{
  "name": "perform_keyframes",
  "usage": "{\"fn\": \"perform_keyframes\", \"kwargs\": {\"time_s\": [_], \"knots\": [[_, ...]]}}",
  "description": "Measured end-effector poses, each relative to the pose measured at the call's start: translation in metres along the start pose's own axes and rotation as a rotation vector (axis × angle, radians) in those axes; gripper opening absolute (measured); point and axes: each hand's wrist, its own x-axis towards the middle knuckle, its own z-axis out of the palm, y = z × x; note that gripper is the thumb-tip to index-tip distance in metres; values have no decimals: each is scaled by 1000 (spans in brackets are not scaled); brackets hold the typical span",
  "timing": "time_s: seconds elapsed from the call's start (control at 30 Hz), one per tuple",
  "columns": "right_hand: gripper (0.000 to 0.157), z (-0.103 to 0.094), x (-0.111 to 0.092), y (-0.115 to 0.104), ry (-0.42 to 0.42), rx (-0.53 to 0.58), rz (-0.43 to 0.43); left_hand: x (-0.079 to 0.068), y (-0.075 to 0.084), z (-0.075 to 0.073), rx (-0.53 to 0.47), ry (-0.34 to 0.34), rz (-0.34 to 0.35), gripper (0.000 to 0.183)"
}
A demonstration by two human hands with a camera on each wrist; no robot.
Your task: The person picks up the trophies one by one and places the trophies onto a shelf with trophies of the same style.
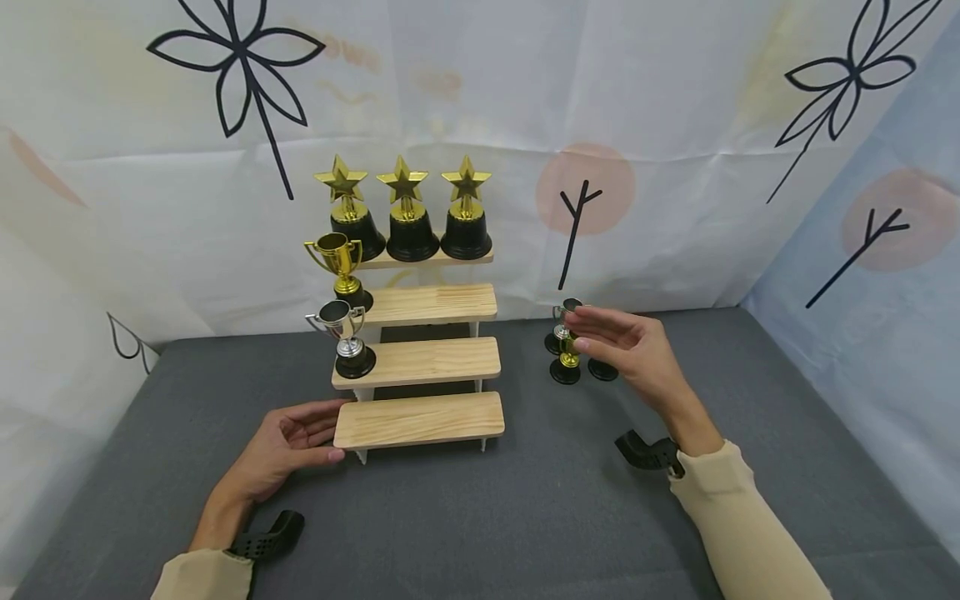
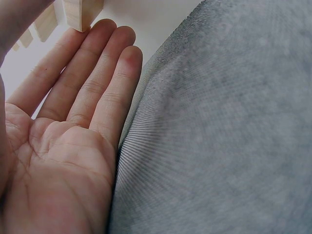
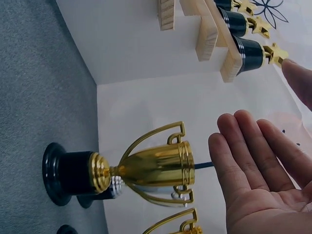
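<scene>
My left hand (image 1: 281, 442) is at the left end of the lowest step (image 1: 420, 419) of a wooden tiered display stand. Its fingers are straight, with the fingertips close against the step's end in the left wrist view; whether they press on it I cannot tell. My right hand (image 1: 626, 350) hovers over a small group of trophy cups, fingers extended and holding nothing. A gold trophy cup (image 3: 156, 163) stands upright beside that hand in the right wrist view. Behind it is a silver trophy cup (image 1: 560, 337), and the hand partly hides another cup.
Three gold star trophies (image 1: 407, 208) stand on the top step. A gold cup (image 1: 339, 260) sits at the left end of the second step, a silver cup (image 1: 347, 333) at the left of the third. Patterned cloth (image 1: 675, 208) hangs behind the grey tabletop (image 1: 487, 525).
</scene>
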Motion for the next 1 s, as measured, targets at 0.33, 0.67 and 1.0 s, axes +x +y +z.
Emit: {"fn": "perform_keyframes", "kwargs": {"time_s": [0.33, 0.67, 1.0], "knots": [[51, -5, -3, 2, 4, 10, 1, 1, -1, 0, 11, 12, -2, 68], [48, -8, -4, 2, 19, 25, -5, 0, 1, 1, 11, 16, -16, 68], [47, -17, -6, 0, 49, 21, -35, 0, 0, 1, 18, 19, -15, 69]]}}
